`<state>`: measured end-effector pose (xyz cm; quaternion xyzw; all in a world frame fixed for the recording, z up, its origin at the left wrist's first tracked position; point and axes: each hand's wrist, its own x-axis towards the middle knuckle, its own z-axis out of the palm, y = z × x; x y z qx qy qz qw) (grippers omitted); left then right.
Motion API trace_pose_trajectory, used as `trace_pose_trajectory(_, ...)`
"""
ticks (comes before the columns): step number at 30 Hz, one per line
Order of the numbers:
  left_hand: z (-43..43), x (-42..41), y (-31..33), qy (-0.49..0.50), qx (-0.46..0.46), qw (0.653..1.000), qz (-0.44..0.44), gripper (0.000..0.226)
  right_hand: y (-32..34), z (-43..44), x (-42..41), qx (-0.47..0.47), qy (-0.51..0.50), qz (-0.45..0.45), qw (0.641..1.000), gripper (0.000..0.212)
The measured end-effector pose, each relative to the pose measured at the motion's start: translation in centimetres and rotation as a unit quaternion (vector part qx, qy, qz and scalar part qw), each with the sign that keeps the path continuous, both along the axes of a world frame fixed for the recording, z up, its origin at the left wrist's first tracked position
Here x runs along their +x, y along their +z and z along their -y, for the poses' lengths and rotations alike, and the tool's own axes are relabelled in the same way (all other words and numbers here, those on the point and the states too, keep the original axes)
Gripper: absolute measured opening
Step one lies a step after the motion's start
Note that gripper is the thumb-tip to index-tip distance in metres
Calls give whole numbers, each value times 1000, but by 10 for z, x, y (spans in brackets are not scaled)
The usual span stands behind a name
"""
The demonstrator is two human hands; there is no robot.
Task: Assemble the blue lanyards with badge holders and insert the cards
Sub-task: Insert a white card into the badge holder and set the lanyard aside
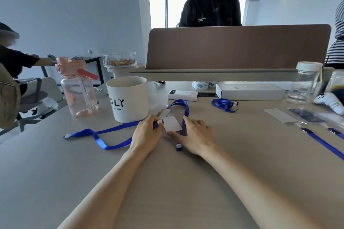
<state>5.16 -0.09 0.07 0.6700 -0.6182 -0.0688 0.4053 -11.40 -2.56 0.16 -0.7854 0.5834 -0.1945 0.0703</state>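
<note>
Pinching the blue lanyard (119, 126) just right of the white cup (128, 102), the left hand (147, 133) sits beside the right hand (195, 134), whose relaxed fingers rest on the clear badge holder (160, 111) and white card (172, 124). Left of the cup stands a pink bottle (78, 91).

Card (172, 123) on table (232, 154), cup (130, 102) behind it to L, bottle (79, 95) L of cup

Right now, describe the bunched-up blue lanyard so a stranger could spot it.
Start at the brown desk divider, then drop to the long white box beneath its right half. The bunched blue lanyard lies in front of that box's left end; unlike the other lanyards, it is crumpled small, not stretched out.
</note>
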Motion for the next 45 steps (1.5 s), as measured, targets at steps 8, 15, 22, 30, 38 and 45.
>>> trace_pose_trajectory(8,2,2,-1,6,50,999,4,15,0,15,-7,92,16,138,986,87)
trace_pose_trajectory(15,-3,-7,9,-77,0,986,-145,16,9,13,-22,157,47,386,908,16)
trace_pose_trajectory(22,-3,-6,11,-85,-26,971,-220,10,9,10,-28,142,10,498,856,8)
trace_pose_trajectory(30,-4,-9,10,-98,3,964,-247,11,6,4,-26,199,39,613,764,14)
trace_pose_trajectory(38,-6,-15,12,-121,11,961,-248,12,8,1,-25,198,52,628,751,11)
trace_pose_trajectory(45,-5,-13,11,-123,15,964,-234,13,6,4,-24,192,39,651,733,17)
